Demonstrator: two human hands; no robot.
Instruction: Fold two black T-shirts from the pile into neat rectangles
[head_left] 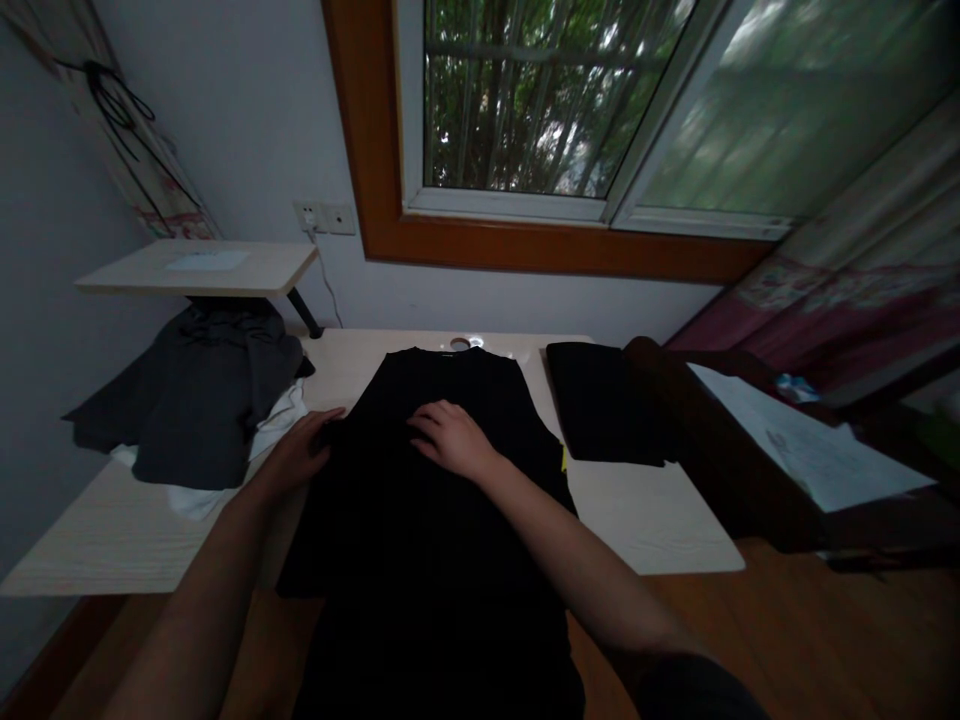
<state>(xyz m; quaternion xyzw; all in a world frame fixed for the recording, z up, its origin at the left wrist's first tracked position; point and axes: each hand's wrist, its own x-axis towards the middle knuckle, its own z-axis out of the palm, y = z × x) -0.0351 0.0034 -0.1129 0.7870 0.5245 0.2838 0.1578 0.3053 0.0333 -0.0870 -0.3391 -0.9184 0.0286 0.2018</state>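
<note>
As right hand (454,440) rests on it, black garment (427,540), spread flat

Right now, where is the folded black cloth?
The folded black cloth lies on the table in the head view, just right of the spread black garment.

Room dim, underexposed overall. Only light source: daylight through wood-framed glass window (540,100) on far wall, greenish from foliage outside. Right pane milky, washed with glare. Soft sheen on pale wooden tabletop (652,510); shadows faint, no hard edges. Detail lost in black sleeveless garment (442,520) (folds barely readable). Bottom of view murky, grainy. Strong wide-angle bend at edges: window frame leans, patterned pink curtain (847,290) smeared, soft.
</note>
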